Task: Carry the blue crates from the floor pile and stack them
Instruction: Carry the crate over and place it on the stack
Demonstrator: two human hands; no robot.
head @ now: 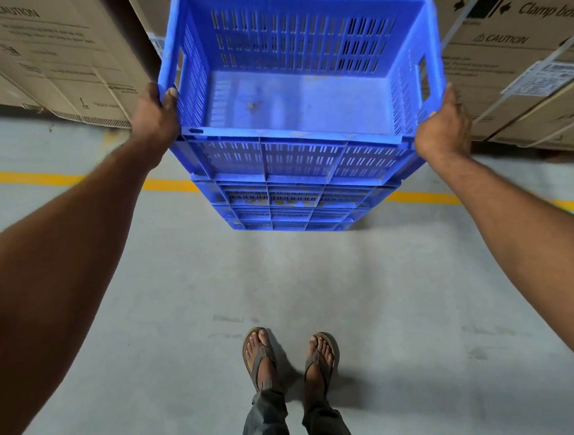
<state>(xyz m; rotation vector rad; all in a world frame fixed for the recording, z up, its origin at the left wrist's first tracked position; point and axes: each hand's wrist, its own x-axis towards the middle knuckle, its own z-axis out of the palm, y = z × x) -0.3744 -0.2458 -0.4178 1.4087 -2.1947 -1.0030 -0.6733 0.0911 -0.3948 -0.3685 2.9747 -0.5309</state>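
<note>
An empty blue slotted crate (pixel 298 105) sits on top of a stack of blue crates (pixel 290 204) that stands on the floor in front of me. My left hand (pixel 156 111) grips the top crate's left rim near its front corner, thumb over the edge. My right hand (pixel 445 127) holds the right rim, fingers wrapped along the outer side by the handle slot. The crate's inside holds only a few specks of dirt.
Large cardboard cartons stand on the left (pixel 52 37) and on the right (pixel 537 72) behind the stack, with a dark gap between them. A yellow line (pixel 58 178) crosses the grey floor under the stack. My sandalled feet (pixel 288 358) stand just behind it.
</note>
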